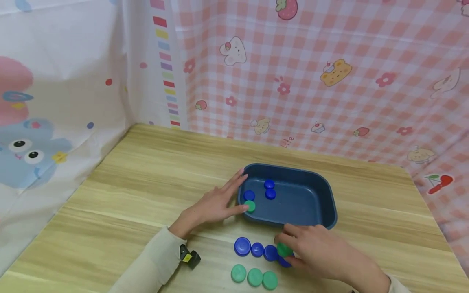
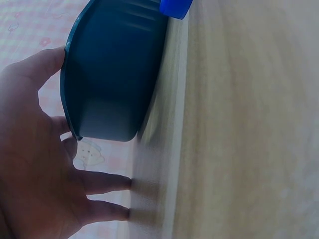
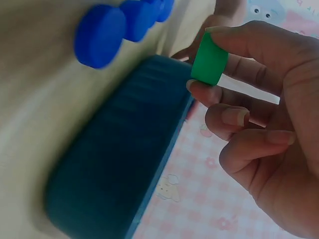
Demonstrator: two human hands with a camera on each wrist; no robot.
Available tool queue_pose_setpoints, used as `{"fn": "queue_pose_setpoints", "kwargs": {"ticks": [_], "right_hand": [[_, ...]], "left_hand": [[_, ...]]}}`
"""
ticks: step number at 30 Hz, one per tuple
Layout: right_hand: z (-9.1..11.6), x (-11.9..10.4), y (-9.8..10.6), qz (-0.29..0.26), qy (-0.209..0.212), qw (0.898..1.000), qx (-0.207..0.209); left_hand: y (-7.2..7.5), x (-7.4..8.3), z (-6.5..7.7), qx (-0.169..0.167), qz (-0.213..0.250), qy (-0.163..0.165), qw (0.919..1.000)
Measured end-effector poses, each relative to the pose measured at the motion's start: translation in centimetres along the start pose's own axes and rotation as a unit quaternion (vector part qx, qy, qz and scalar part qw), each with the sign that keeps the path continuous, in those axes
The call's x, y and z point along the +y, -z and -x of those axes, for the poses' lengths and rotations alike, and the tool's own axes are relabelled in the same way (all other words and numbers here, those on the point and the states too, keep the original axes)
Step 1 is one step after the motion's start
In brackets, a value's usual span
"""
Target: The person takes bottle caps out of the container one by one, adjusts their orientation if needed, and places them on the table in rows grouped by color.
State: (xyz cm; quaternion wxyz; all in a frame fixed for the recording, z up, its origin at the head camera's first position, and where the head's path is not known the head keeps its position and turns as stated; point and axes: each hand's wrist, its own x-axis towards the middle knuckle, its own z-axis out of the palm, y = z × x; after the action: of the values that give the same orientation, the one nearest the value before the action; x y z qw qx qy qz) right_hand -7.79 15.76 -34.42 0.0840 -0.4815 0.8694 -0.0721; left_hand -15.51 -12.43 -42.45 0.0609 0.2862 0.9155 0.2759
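Between thumb and fingertips my right hand [image 1: 322, 250] pinches a green bottle cap [image 3: 210, 59], held up near the tray's near side. A blue cap [image 1: 285, 261] in the row on the table is partly hidden under that hand. My left hand [image 1: 216, 204] spreads fairly straight fingers at the left end of the dark blue tray [image 1: 326, 199], thumb touching the rim. Inside the tray, toward its left, lie three blue caps [image 1: 270, 194] and one green cap [image 1: 250, 205], the green one beside the left thumb tip.
In front of the tray a row of several blue caps [image 1: 257, 249] lies on the wooden table [image 1: 154, 162]. Nearer still are three green caps [image 1: 255, 277] in a line. A pink checked cloth [image 1: 293, 73] hangs behind the table, with a white printed cloth [image 1: 73, 97] at the left.
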Motion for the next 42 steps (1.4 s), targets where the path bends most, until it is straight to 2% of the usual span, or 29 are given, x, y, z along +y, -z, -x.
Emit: {"fn": "queue_pose_setpoints", "kwargs": {"ticks": [4,10,15,17,29,37,42], "right_hand": [[0.7,-0.3,-0.9,-0.003,-0.002,1.000,-0.002],[1.5,-0.9,-1.9,-0.030,-0.019,0.999,-0.031],[1.8,-1.2,-3.5,-0.004,0.032,0.999,0.003],[2.0,-1.2,-4.0,-0.006,0.037,0.999,0.006],[2.5,-0.9,-5.5,-0.090,-0.013,0.994,-0.059],[2.4,-1.1,-6.0,-0.099,-0.024,0.993,-0.067],[2.4,-1.1,-6.2,-0.092,-0.013,0.994,-0.058]], "left_hand": [[0.0,-0.1,0.0,-0.001,-0.002,0.000,1.0000],[0.0,-0.1,-0.1,-0.002,-0.006,0.002,1.0000],[-0.1,0.0,0.0,-0.004,-0.003,0.001,1.0000],[-0.1,0.0,0.0,-0.005,-0.002,0.002,1.0000],[0.0,0.0,0.0,-0.005,-0.003,0.005,1.0000],[-0.1,-0.2,0.0,-0.008,0.001,0.003,1.0000],[0.0,-0.2,0.0,-0.008,0.004,0.002,1.0000]]}}
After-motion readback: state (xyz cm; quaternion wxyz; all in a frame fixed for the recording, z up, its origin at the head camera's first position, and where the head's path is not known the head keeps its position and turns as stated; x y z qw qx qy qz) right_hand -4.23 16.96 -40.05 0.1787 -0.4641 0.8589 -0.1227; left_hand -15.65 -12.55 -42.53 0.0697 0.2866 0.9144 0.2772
